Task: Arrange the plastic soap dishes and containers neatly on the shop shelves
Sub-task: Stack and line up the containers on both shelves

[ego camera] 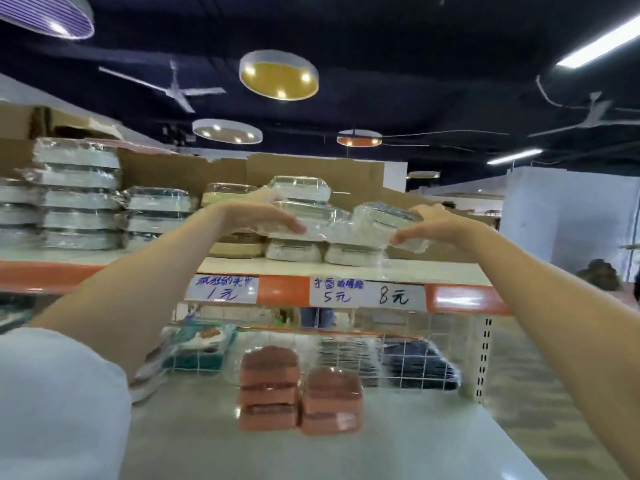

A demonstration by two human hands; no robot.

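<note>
A: Where are our hands?

B: Both are up at the top shelf [398,271]. Our left hand [256,216] lies with straight fingers on a wrapped white box [311,220], which sits on a lower white box [294,249]. Our right hand [433,225] pinches a tilted wrapped box [384,220] from its 3 o'clock side, thumb under, fingers on top.

A: Do the two boxes touch?

B: The tilted one leans against the one under our left hand; both are blurred, so we cannot tell how closely. It hangs over another white box [349,254] on the shelf.

A: What lies around them?

B: At 12 o'clock from our left hand one more white box [299,188] tops the pile, with cream boxes [228,199] at 9 o'clock of it. Further toward 9 o'clock stand tall stacks of grey wrapped boxes [78,195]. Brown cardboard [180,174] stands behind them all.

A: And below?

B: At 6 o'clock, two price labels [367,296] sit on the orange shelf edge [284,291]. Beneath, two short stacks of pink boxes [301,396] stand just beside each other on the lower shelf [415,438], in front of a wire grid [398,341].
</note>
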